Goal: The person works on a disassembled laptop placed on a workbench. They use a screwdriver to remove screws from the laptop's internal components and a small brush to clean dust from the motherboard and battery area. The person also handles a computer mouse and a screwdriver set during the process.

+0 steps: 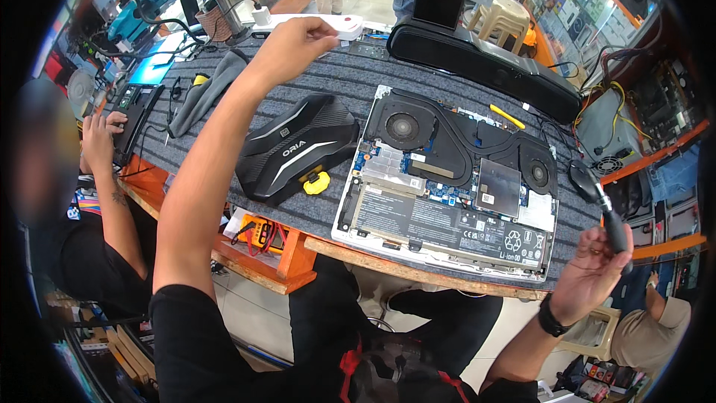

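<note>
My left hand (pixel 298 48) reaches to the far side of the bench, fingers curled together beside the end of a white power strip (pixel 349 25). Whatever is between those fingers is hidden. At the right bench edge, my right hand (pixel 585 280) grips a black-handled tool (pixel 614 227) with a silver neck and a dark oval head; its exact kind is unclear. Between my arms lies an opened laptop (pixel 440 201), its two fans, dark heat pipes and wide battery exposed. A yellow pry stick (pixel 507 116) rests beyond its upper edge.
Left of the laptop sits a black hard case (pixel 298 145) with a yellow latch. A long black speaker bar (pixel 485 63) stands behind. A grey cloth (pixel 212 93) lies farther left, near a co-worker's hands (pixel 101 134) at a dark device. An orange multimeter (pixel 259 231) is in the drawer below.
</note>
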Available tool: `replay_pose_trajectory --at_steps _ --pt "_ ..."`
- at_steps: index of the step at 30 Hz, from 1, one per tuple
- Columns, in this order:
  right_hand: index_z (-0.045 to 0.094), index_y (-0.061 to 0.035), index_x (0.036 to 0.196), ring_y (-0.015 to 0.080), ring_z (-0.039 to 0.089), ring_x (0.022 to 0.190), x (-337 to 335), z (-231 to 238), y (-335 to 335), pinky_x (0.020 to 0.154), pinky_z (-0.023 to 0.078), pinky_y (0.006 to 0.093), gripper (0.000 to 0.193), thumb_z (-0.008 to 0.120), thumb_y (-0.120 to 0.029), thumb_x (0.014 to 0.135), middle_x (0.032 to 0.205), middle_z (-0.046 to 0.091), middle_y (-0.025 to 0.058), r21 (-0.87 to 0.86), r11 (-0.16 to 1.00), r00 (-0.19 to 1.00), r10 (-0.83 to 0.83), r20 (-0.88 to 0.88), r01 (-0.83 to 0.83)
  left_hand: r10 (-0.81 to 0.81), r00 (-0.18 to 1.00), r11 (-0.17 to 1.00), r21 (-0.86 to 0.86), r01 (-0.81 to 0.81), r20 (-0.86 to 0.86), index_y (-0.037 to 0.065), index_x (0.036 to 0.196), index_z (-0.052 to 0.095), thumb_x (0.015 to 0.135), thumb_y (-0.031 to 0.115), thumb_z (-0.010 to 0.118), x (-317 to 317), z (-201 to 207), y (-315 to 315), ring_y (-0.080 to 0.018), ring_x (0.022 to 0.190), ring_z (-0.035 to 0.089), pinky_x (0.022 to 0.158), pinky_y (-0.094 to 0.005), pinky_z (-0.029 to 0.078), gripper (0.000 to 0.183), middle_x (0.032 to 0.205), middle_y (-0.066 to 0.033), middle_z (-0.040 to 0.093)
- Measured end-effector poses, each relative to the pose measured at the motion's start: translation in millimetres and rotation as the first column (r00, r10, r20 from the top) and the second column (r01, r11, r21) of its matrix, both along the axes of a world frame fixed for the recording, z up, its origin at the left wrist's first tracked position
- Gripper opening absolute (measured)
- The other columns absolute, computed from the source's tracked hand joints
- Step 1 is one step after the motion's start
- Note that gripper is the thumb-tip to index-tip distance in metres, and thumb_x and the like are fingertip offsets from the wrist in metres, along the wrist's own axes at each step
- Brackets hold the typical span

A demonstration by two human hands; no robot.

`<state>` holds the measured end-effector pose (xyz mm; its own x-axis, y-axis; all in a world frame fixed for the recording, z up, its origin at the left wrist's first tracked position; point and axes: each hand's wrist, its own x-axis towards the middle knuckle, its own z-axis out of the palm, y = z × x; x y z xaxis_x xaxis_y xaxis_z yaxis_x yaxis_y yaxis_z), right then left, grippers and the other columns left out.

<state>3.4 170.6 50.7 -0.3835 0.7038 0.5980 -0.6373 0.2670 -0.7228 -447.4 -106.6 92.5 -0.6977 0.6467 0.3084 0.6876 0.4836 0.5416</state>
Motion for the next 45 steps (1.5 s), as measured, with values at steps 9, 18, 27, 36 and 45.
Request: replay_pose_trajectory --at_steps 9,18,27,36,45 --pt "0.044 0.0093 0.144 0.0221 0.067 0.106 66 -46 68 0.097 0.060 0.0355 0.057 0.047 -0.037 0.112 0.116 0.065 0.0180 -0.090 0.975 0.968 -0.185 0.171 0.202 0.118 0.946 0.903 -0.364 -0.228 -0.301 0.005 0.101 0.078 0.092 0.017 0.069 -64 -67 28 -0.0378 0.096 0.073 0.086 -0.0456 0.056 0.017 0.098 -0.0197 0.076" --pt "0.046 0.0091 0.143 0.0210 0.065 0.103 72 -62 79 0.095 0.058 0.0356 0.056 0.045 -0.038 0.113 0.118 0.064 0.0169 -0.176 0.957 0.971 -0.212 0.108 0.229 0.139 0.978 0.941 -0.288 -0.179 -0.154 0.002 0.102 0.073 0.084 0.011 0.073 -74 -33 19 -0.0155 0.071 0.069 0.068 -0.0315 0.053 0.021 0.078 -0.0075 0.072" --pt "0.050 0.0055 0.140 0.0190 0.055 0.093 70 -58 80 0.089 0.049 0.0365 0.056 0.045 -0.043 0.113 0.100 0.056 0.0087 -0.234 0.950 0.976 -0.187 0.108 0.208 -0.398 0.876 0.865 -0.430 0.260 -0.271 0.006 0.107 0.073 0.094 0.019 0.071 12 -36 137 -0.0270 0.093 0.074 0.085 -0.0384 0.057 0.018 0.099 -0.0118 0.076" --pt "0.051 0.0041 0.141 0.0178 0.054 0.094 62 -55 80 0.090 0.048 0.0355 0.055 0.047 -0.043 0.112 0.102 0.056 0.0078 -0.255 0.954 0.985 -0.134 0.112 0.159 -0.429 0.784 0.856 -0.478 0.196 -0.448 0.009 0.111 0.073 0.095 0.021 0.070 8 -59 137 -0.0314 0.101 0.070 0.088 -0.0428 0.055 0.021 0.110 -0.0090 0.072" --pt "0.047 0.0027 0.145 0.0221 0.061 0.113 105 -48 94 0.104 0.052 0.0402 0.052 0.052 -0.036 0.110 0.134 0.058 0.0142 -0.192 0.966 0.982 0.182 0.043 -0.170 -0.335 0.768 0.936 -0.096 0.340 -0.546 0.010 0.122 0.073 0.096 0.024 0.073 97 0 76 -0.0255 0.111 0.070 0.096 -0.0353 0.053 0.030 0.121 -0.0095 0.074"
